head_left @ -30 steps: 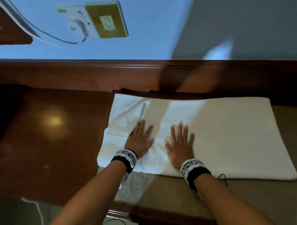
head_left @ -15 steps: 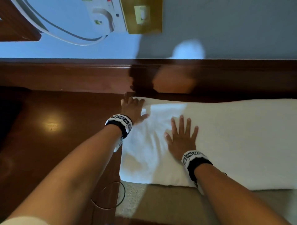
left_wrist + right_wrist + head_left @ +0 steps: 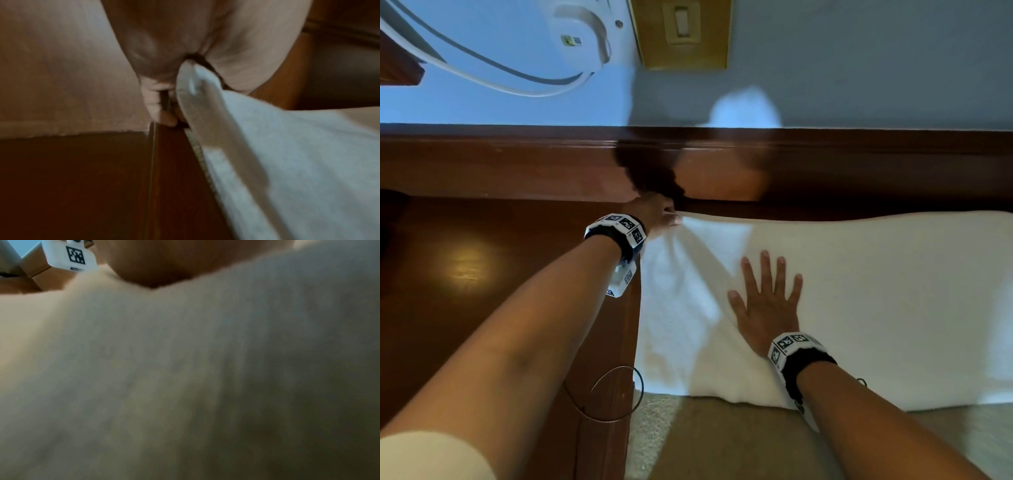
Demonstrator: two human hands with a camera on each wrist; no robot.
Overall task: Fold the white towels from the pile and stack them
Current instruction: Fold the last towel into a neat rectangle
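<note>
Left hand (image 3: 654, 212) pinches towel (image 3: 859, 301) far corner; right hand (image 3: 765, 301) flat, fingers spread, pressing towel

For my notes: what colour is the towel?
White towel; clearest in the head view.

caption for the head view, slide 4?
Left hand pinches the white towel at its far corner; right hand presses it flat.

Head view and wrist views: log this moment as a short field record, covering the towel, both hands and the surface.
towel: white towel spread flat, one far corner lifted
left hand: left hand pinches the towel's far left corner by the wooden ledge
right hand: right hand flat, fingers spread, pressing the towel
surface: beige surface beside a wooden top
</note>
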